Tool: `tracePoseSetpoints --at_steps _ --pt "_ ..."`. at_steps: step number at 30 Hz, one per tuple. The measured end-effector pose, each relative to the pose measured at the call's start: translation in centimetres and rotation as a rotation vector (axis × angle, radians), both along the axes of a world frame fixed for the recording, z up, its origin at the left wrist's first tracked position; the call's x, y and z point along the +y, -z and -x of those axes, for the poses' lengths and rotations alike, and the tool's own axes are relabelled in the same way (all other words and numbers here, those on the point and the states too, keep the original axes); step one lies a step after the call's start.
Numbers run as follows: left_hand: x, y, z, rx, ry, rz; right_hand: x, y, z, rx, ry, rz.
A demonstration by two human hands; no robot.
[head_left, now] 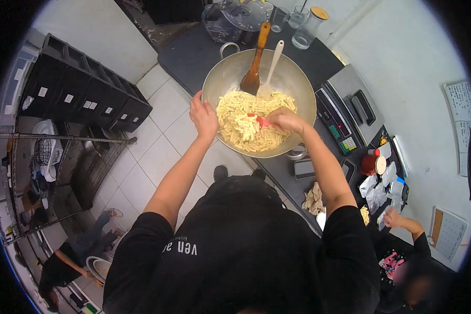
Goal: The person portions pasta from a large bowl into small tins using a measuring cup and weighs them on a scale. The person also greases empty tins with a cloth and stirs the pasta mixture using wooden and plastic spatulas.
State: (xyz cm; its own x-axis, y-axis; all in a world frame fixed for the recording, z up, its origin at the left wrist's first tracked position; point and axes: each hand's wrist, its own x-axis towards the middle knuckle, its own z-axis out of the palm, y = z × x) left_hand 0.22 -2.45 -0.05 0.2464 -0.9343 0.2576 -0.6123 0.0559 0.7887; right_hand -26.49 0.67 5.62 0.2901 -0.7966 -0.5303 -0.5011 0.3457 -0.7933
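Observation:
A wide metal bowl (299, 78) with two loop handles holds a heap of pale, short tube pasta (233, 112). My left hand (204, 117) grips the bowl's left rim, fingers along the outside. Inside the bowl, my right hand (288, 121) is closed around a red utensil (261, 121); pasta covers much of it, so its exact kind is unclear. A wooden spatula (255, 63) and a cream-coloured spoon (271, 70) lean against the bowl's far side, their heads in the pasta.
Right of the bowl is a digital scale (337, 120) on the dark counter (186, 57). A glass bottle (307, 31), drinking glasses and a lidded pot stand behind. A crumpled cloth (314, 200) lies nearer me. One person works at lower right, another at lower left by shelving (63, 137).

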Motion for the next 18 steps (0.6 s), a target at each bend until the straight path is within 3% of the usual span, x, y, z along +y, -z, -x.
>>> tracePoseSetpoints --at_steps 8,18 --pt "-0.2 0.5 -0.1 -0.051 0.0 0.138 1.0 1.6 3.0 -0.11 0.157 0.012" --pt "-0.4 0.8 -0.2 -0.033 0.019 0.079 3.4 -0.2 4.9 -0.199 0.233 0.115"
